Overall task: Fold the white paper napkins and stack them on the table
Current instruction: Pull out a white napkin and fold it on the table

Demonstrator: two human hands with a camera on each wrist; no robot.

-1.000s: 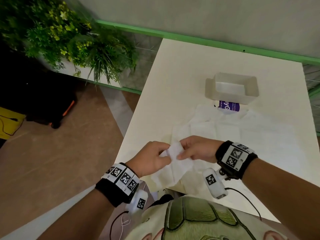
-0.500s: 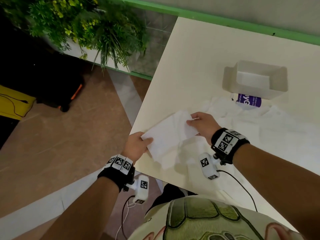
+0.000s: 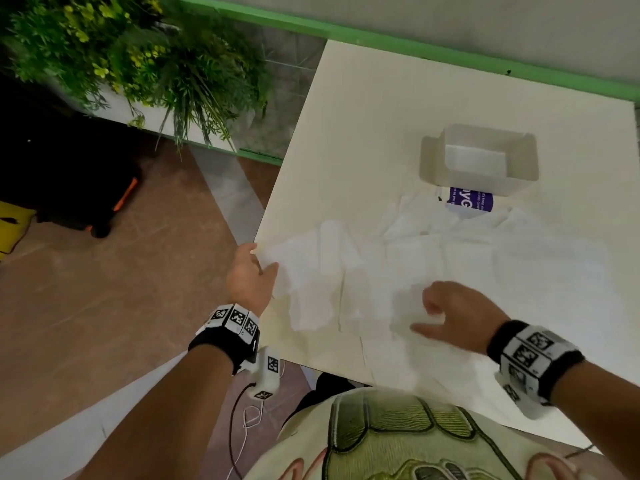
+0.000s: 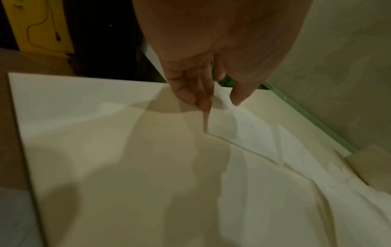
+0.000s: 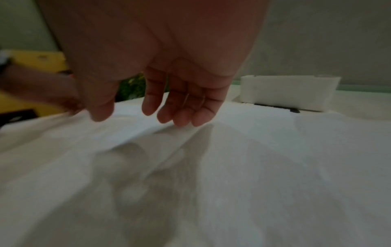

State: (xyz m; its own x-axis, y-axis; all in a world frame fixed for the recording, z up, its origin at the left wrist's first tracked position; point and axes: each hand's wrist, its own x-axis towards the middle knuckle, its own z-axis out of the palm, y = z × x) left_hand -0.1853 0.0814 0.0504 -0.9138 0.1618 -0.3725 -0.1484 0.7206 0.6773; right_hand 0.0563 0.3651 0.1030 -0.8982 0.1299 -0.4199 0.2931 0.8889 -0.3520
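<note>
White table (image 3: pixel 363 133) carries a spread of loose white napkins (image 3: pixel 485 258) in front of an empty holder box (image 3: pixel 479 157). At the table's left edge the left hand (image 3: pixel 247 277) pinches the corner of a folded napkin (image 3: pixel 311 271); the right hand (image 3: pixel 453 315) hovers over the spread, fingers relaxed, holding nothing. Risk: the pinched napkin sits at the edge and could slide off if released carelessly. Left wrist view shows thumb and fingers (image 4: pixel 186 90) closed on paper; the head view blurs this.
</note>
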